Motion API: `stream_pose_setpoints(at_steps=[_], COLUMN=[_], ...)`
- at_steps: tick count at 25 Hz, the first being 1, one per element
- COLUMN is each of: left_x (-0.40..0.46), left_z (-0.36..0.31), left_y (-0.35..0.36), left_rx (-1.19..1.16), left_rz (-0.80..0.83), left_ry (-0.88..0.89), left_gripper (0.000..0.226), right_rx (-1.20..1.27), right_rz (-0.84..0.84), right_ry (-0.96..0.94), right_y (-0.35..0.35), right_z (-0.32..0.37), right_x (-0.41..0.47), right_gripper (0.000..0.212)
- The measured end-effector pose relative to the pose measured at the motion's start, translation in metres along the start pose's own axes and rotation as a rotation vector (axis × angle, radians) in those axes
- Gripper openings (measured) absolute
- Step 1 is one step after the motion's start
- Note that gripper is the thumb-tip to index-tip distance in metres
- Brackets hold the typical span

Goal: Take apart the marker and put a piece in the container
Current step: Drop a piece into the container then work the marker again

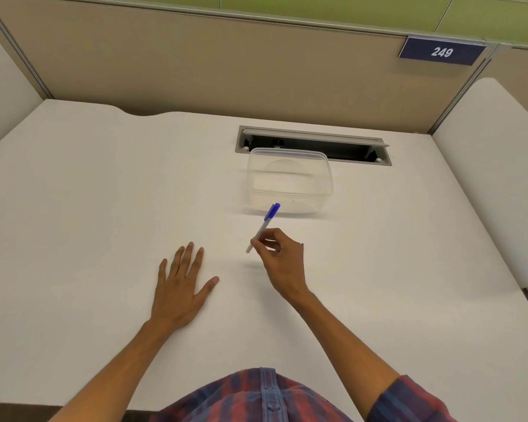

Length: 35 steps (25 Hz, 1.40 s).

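My right hand pinching the slim capped marker — blue cap up, tilted — near the clear plastic container, my left hand flat, fingers spread on the smooth white desk.

- My left hand and my right hand are both bare, with no rings, watch or gloves on them.
- My forearms are uncovered up past the elbows.
- I wear a plaid shirt in red and blue checks, with a buttoned placket down its front.
- Its short right sleeve shows the same checks.
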<state>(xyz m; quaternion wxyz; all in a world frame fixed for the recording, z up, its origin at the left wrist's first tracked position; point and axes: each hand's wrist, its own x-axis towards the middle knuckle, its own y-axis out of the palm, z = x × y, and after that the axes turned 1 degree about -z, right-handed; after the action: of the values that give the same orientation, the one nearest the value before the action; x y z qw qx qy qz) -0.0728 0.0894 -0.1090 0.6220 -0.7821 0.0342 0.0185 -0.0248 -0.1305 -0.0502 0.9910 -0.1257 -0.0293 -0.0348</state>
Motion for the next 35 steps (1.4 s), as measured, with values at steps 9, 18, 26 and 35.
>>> stream_pose_setpoints(at_steps=[9,18,26,35], left_x=[0.001,0.000,0.001,0.000], left_z=[0.001,-0.002,0.000,0.001], left_y=[0.003,0.001,0.003,0.004], left_rx=[-0.038,-0.056,-0.055,-0.057], left_rz=[-0.067,-0.083,-0.087,-0.096], left_ry=[0.008,0.008,0.007,0.009], left_gripper=[0.083,0.089,0.087,0.085], right_rx=[-0.299,-0.324,-0.330,-0.471], right_rz=[0.198,0.179,0.138,0.205], right_ry=[-0.070,-0.196,-0.221,-0.154], right_y=[0.013,0.007,0.010,0.010], right_z=[-0.029,-0.013,-0.023,-0.030], right_x=[0.001,0.010,-0.002,0.000], right_gripper=[0.006,0.017,0.009,0.017])
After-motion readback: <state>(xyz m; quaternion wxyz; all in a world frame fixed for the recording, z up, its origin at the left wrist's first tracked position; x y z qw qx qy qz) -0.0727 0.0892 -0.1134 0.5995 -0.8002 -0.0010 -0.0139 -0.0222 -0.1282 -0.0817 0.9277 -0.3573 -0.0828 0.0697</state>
